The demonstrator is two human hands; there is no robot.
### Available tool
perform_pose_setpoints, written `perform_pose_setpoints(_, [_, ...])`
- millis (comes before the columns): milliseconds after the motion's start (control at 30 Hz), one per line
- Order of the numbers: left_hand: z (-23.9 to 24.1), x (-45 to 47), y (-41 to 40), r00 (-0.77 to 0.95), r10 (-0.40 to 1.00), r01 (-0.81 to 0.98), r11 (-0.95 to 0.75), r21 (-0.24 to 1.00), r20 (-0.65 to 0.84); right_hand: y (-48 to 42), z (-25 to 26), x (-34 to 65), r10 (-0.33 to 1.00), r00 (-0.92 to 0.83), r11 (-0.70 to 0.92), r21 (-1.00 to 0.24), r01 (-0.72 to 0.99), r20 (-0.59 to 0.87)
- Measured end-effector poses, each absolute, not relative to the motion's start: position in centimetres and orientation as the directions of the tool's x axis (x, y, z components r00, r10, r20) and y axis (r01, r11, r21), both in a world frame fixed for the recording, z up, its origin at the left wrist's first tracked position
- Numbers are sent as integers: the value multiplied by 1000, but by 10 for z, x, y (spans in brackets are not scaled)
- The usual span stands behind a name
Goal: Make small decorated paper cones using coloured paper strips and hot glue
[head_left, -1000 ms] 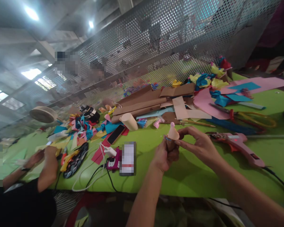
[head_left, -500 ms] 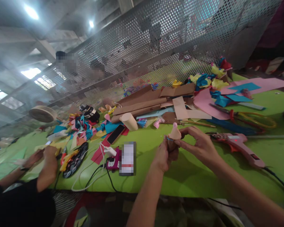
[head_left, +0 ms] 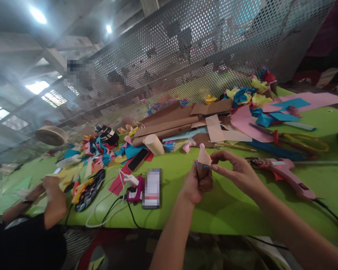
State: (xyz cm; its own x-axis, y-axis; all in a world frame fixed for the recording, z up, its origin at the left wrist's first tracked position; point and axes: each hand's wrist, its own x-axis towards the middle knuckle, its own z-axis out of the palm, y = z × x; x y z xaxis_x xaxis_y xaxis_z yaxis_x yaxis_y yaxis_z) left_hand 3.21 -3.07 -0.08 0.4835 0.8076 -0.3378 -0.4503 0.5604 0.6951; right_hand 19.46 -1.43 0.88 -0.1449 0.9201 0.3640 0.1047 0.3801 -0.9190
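My left hand (head_left: pixel 195 183) is wrapped around the lower, brown part of a small paper cone (head_left: pixel 204 156). The cone is pale peach, stands upright, and carries a little pink ball on its tip. A thin blue strip (head_left: pixel 202 165) runs across it just under the peach part. From the right, my right hand (head_left: pixel 236 170) has its bent index finger and thumb at the cone's edge, the thumb by the strip's end. Whether those fingertips grip the strip itself I cannot tell. To the right, a pink hot glue gun (head_left: pixel 294 176) lies on the green table (head_left: pixel 174 221).
Scissors (head_left: pixel 301 142), a pencil (head_left: pixel 236 146) and cut paper lie behind my hands. A cardboard tube (head_left: pixel 153 145), two phones, a power adapter (head_left: pixel 135 193) and loose cables are to the left. A co-worker's hands (head_left: pixel 46 185) work at far left. A perforated metal screen (head_left: pixel 169 67) stands behind.
My left hand has turned the cone slightly and shifted it left, so more of the blue strip shows. My right hand has followed a little leftward. The co-worker's hands have moved slightly left.
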Motion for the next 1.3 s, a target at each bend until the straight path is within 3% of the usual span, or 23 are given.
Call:
perform_pose_setpoints(733, [-3,43,-34,227,895,-453,445,772,-383,-16,3,193,878,-111,478,-855,201,465])
perform_pose_setpoints(933, [-9,45,-32,85,909,-464,399,791,-408,-17,1,193,917,-136,391,-911,132,374])
perform_pose_setpoints(1067, [-11,46,-37,-69,937,-420,285,861,-343,-17,1,191,926,-122,372,-915,155,356])
perform_pose_setpoints(1300, [-5,46,-46,-88,971,-331,182,926,-222,-18,2,187,929,-115,364,-922,130,350])
